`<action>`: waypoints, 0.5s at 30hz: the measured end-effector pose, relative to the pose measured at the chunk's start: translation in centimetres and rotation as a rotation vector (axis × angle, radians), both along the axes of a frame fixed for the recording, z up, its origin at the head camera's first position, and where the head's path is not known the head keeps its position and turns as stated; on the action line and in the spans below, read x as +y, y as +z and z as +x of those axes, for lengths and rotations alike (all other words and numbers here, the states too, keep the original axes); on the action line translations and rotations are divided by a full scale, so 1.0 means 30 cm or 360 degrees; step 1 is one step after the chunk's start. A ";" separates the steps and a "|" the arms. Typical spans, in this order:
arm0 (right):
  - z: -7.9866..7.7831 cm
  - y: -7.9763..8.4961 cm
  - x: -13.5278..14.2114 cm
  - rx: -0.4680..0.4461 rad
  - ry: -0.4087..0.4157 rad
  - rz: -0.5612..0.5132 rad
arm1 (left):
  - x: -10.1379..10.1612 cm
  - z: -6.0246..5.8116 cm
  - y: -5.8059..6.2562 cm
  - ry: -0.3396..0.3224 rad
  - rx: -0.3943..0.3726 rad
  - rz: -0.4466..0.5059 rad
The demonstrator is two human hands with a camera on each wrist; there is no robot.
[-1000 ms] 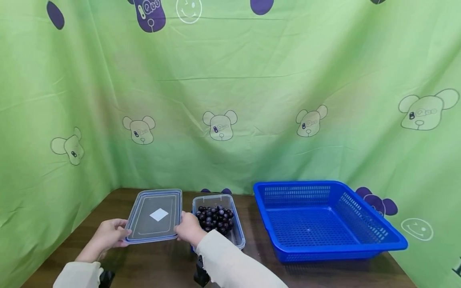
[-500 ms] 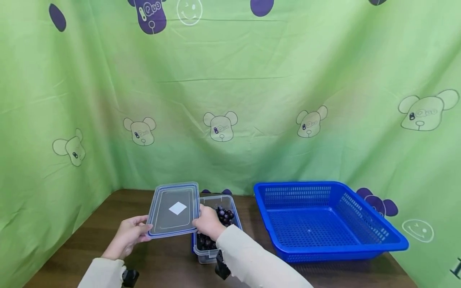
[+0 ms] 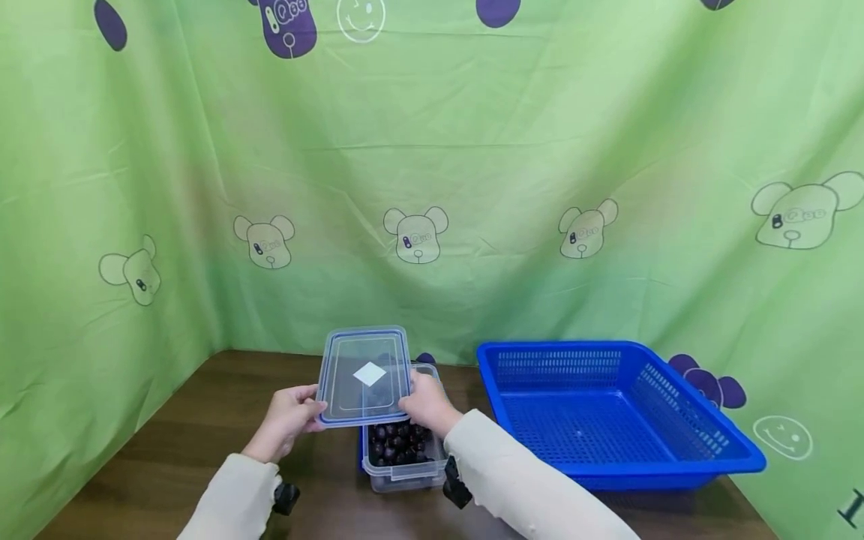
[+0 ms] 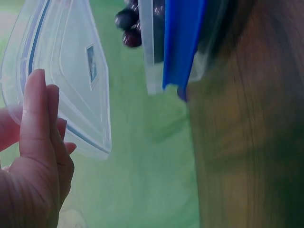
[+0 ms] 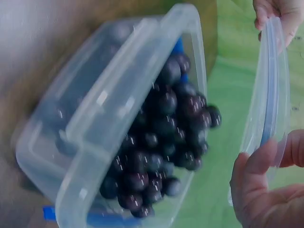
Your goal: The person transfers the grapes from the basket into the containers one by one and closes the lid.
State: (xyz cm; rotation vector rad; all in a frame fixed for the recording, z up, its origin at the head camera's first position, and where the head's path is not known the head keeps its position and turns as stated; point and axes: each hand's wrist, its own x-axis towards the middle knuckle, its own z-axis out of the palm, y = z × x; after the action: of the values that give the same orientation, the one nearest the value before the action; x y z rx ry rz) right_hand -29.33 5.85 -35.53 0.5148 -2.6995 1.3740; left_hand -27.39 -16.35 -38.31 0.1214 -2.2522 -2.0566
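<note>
My left hand (image 3: 289,418) pinches the left edge of a clear plastic lid (image 3: 364,352), thumb on top and fingers beneath. Across from it, my right hand (image 3: 430,403) grips the lid's right edge near the front corner. The lid has a blue seal line and a white diamond label (image 3: 370,373). It is held raised above a clear plastic food container (image 3: 412,480), covering its back part in the head view. Dark purple grapes (image 3: 398,444) fill the container; in the right wrist view the grapes (image 5: 156,142) heap up above the rim. Blue clips (image 4: 183,42) show on the container's side.
A large blue plastic basket (image 3: 516,450) with perforated walls stands to the right on the brown wooden table (image 3: 169,420). Green printed cloth (image 3: 499,180) hangs behind and at both sides.
Both hands have carried the lid to the right, from beside the container to over it. The container and the basket have stayed in place.
</note>
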 end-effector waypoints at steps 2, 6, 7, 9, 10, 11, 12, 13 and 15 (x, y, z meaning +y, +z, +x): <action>-0.009 0.009 0.029 0.0028 -0.0049 0.0045 | 0.035 -0.018 0.002 -0.0021 0.0029 0.0023; -0.017 0.026 0.080 -0.0045 -0.0118 0.0087 | 0.092 -0.041 0.011 -0.0047 0.0054 0.0047; -0.017 0.028 0.089 -0.0060 -0.0128 0.0097 | 0.102 -0.044 0.015 -0.0051 0.0061 0.0045; -0.014 0.033 0.104 -0.0089 -0.0150 0.0087 | 0.113 -0.047 0.020 -0.0072 0.0077 0.0040; -0.011 0.035 0.109 -0.0093 -0.0158 0.0086 | 0.115 -0.046 0.023 -0.0086 0.0077 0.0040; -0.007 0.036 0.112 -0.0087 -0.0154 0.0081 | 0.114 -0.045 0.024 -0.0103 0.0079 0.0041; -0.002 0.036 0.114 -0.0073 -0.0146 0.0082 | 0.110 -0.043 0.026 -0.0118 0.0070 0.0054; 0.003 0.038 0.114 -0.0067 -0.0138 0.0075 | 0.104 -0.040 0.027 -0.0133 0.0059 0.0066; 0.014 0.043 0.113 -0.0050 -0.0110 0.0043 | 0.087 -0.033 0.033 -0.0161 0.0031 0.0105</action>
State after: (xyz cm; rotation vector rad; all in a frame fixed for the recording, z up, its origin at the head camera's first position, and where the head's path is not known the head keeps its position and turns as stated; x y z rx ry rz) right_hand -28.90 9.24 -34.23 0.4016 -2.7363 1.3411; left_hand -28.40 -13.74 -37.32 -0.0086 -2.2237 -2.1727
